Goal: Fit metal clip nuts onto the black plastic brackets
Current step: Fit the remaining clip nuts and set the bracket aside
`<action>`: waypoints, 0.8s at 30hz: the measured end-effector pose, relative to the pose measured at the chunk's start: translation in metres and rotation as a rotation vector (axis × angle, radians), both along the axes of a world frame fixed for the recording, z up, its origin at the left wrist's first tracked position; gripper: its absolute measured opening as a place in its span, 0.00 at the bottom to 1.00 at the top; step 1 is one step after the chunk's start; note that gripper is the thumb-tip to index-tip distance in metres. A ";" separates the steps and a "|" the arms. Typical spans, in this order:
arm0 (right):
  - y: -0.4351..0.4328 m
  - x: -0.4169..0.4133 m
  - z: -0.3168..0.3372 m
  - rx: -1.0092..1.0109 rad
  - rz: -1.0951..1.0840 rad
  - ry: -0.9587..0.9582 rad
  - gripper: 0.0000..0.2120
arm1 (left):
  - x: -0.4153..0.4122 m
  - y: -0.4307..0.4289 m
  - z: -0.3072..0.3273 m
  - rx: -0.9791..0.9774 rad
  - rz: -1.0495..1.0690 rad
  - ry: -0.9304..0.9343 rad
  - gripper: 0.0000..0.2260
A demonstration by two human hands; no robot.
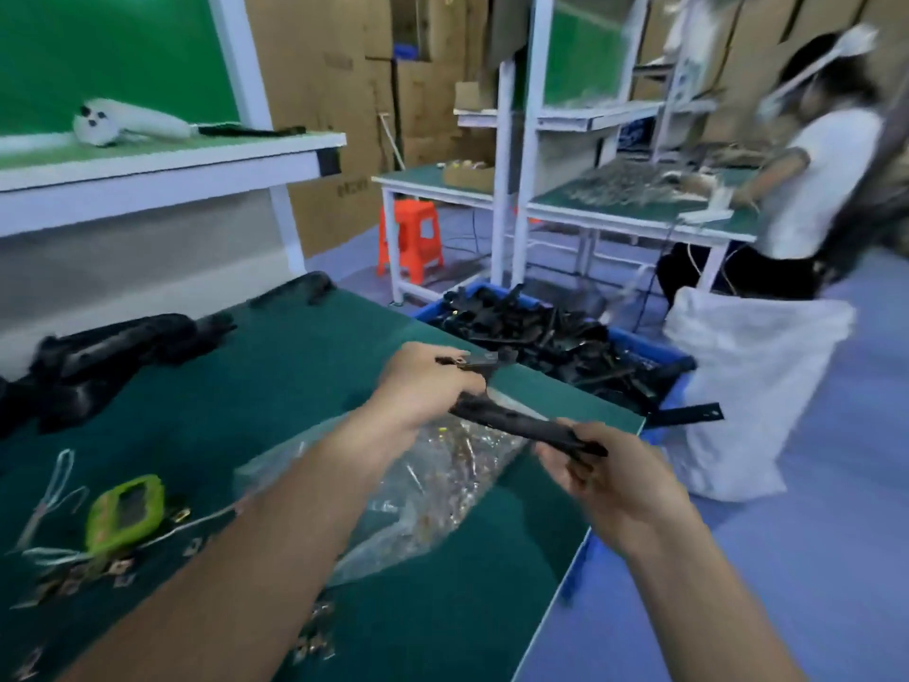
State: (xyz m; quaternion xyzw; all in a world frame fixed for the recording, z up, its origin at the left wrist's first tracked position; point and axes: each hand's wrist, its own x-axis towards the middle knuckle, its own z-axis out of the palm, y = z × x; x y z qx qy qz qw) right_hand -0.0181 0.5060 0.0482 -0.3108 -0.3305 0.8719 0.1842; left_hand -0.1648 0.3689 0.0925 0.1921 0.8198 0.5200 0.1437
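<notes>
A long black plastic bracket [521,424] is held between both hands above the right edge of the green table [275,386]. My left hand [423,386] grips its far end, where a small metal clip nut [460,361] shows at the fingertips. My right hand [605,479] grips the near end. Under the bracket lies a clear plastic bag [433,489] with several clip nuts in it. More loose clip nuts [83,578] lie scattered at the table's near left.
A blue bin [654,351] full of black brackets stands past the table's right edge, beside a white sack [752,386]. A pile of black brackets [108,356] lies at far left. A green gadget [125,514] lies near left. Another person [826,160] works at a bench behind.
</notes>
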 end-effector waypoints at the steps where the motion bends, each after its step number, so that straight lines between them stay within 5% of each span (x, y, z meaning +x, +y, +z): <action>1: 0.014 0.001 -0.004 -0.044 -0.006 -0.010 0.07 | -0.003 0.019 0.000 -0.032 0.014 0.015 0.06; 4: 0.058 -0.029 0.006 -0.177 -0.070 0.055 0.07 | -0.015 0.069 0.006 0.201 0.045 -0.210 0.06; 6: 0.088 -0.066 0.022 -0.196 -0.095 0.086 0.06 | -0.023 0.089 0.012 0.340 0.027 -0.398 0.15; 10: 0.107 -0.121 0.013 0.341 0.168 -0.330 0.04 | -0.027 0.080 0.008 0.005 -0.119 0.014 0.30; 14: 0.068 -0.149 0.000 0.917 0.144 -0.609 0.08 | -0.041 0.016 0.018 -0.115 -0.122 0.307 0.19; 17: 0.008 -0.169 0.009 1.029 0.164 -0.416 0.08 | -0.054 -0.045 0.023 -0.090 0.112 0.402 0.12; 24: -0.124 -0.204 0.045 1.294 0.602 -0.104 0.11 | -0.045 -0.212 -0.005 -0.299 0.484 0.519 0.19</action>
